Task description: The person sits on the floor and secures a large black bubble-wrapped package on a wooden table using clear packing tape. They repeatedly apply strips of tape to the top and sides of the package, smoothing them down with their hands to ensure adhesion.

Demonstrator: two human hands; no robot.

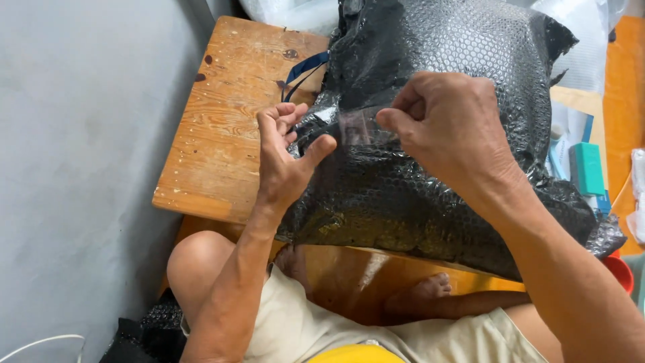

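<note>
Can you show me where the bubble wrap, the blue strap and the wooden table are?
black bubble wrap [430, 195], head view, on its lower middle.
blue strap [304, 69], head view, on the loop beside the bundle.
wooden table [222, 134], head view, on the bare top, left part.

Wooden board [215, 128] w/ dark blue strap [304, 70], teal box [587, 168] far right, red tub [619, 271], white cable [40, 344].

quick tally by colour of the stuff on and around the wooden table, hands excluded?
Black: 1, the bubble-wrapped parcel, which both hands press on
Dark blue: 1, the strap
Teal: 1, the small box
Red: 1, the tub, only partly in view
Clear or white: 1, the plastic wrap at the table's far edge
Total: 5
</note>
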